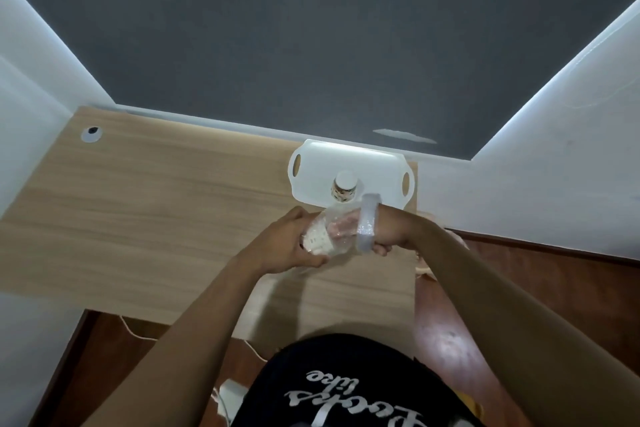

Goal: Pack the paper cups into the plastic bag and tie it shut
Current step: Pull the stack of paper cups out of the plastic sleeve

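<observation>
A clear plastic bag (pixel 337 218) is held above the wooden desk, in front of the tray. My right hand (pixel 391 236) is pushed into it, with the bag's rolled mouth round the wrist. Its fingers show blurred through the plastic and reach a white patterned paper cup (pixel 317 241) at the bag's closed end; whether they grip the cup is unclear. My left hand (pixel 287 246) grips that end of the bag from outside, around the cup. Another paper cup (pixel 344 188) stands upside down on the white tray (pixel 311 166).
The wooden desk (pixel 156 211) has a cable hole (pixel 91 133) at the back left and walls on three sides. Its right edge lies just past the tray, with dark floor (pixel 519 288) beyond. A thin cord (pixel 135 334) hangs off the front edge.
</observation>
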Tool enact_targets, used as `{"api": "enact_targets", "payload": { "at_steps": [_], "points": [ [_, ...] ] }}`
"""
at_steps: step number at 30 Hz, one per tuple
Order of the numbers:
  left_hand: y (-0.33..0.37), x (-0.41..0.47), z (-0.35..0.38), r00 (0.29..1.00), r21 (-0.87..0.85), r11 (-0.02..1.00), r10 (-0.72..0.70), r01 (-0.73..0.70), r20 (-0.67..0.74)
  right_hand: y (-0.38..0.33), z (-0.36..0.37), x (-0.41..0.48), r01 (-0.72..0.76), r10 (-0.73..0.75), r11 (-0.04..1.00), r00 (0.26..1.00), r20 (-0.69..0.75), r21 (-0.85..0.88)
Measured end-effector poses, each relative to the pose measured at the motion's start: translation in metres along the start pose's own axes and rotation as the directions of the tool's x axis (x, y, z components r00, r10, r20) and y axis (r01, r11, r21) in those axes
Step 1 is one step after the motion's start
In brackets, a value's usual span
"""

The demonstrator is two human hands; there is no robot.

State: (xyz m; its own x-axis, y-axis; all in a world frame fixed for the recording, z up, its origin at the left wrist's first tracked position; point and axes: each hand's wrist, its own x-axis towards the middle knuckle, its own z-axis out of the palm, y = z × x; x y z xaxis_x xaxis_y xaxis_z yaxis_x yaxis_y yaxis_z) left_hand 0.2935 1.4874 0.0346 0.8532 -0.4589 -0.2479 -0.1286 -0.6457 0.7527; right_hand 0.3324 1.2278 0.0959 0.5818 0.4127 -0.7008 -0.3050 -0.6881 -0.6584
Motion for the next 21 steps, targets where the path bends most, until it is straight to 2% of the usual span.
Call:
{"api": "enact_targets", "payload": {
  "at_steps": [5, 8, 12, 15, 21],
  "points": [
    [0.024, 0.001, 0.013, 0.999, 0.082, 0.996, 0.013, -0.016, 0.029, 0.001, 0.014, -0.014, 0.002, -0.002, 1.000, 1.000, -0.011, 0.009],
    [0.033, 0.002, 0.015, 0.999, 0.055, 0.998, 0.037, -0.037, 0.017, 0.000, 0.019, -0.021, 0.008, -0.009, 1.000, 1.000, 0.017, 0.028],
    [0.044, 0.003, 0.018, 0.999, 0.044, 0.999, 0.027, -0.029, 0.041, 0.006, 0.023, -0.028, 0.038, -0.037, 0.998, 0.999, 0.017, -0.057],
    [0.047, 0.002, 0.020, 0.999, 0.060, 0.998, 0.002, -0.004, 0.036, 0.012, 0.022, -0.037, 0.046, -0.045, 0.999, 0.998, -0.048, 0.009],
    [0.049, -0.002, 0.029, 0.999, 0.065, 0.998, -0.017, 0.015, 0.032, 0.033, 0.021, -0.044, 0.058, -0.052, 0.995, 0.996, -0.066, 0.079]
  ]
}}
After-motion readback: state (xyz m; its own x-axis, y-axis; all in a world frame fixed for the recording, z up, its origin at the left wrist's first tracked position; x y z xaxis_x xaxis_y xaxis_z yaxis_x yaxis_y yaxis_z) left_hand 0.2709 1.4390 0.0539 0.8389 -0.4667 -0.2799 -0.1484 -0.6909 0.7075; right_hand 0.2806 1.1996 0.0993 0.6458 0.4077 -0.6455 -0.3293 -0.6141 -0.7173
